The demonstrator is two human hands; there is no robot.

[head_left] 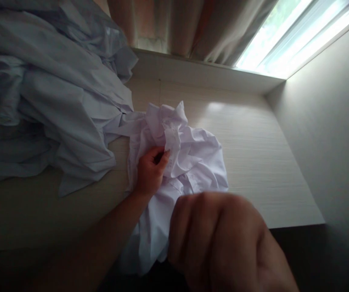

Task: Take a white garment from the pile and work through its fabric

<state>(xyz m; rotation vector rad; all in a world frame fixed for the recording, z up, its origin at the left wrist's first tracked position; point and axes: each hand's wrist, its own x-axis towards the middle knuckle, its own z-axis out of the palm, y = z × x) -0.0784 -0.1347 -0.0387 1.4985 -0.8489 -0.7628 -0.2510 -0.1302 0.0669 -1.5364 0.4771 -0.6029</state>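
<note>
A crumpled white shirt lies over the light wooden surface, its lower part hanging past the front edge. My left hand pinches a stitched, folded strip of it between thumb and forefinger. Much closer to the camera, my right hand is raised in a fist, knuckles up, in front of the shirt's lower right part. Its fingertips are curled out of sight, so anything inside them is hidden.
A large heap of white cloth covers the left side and touches the shirt. The pale wood-grained surface ends at a wall on the right. Behind it hang brown curtains beside a bright window.
</note>
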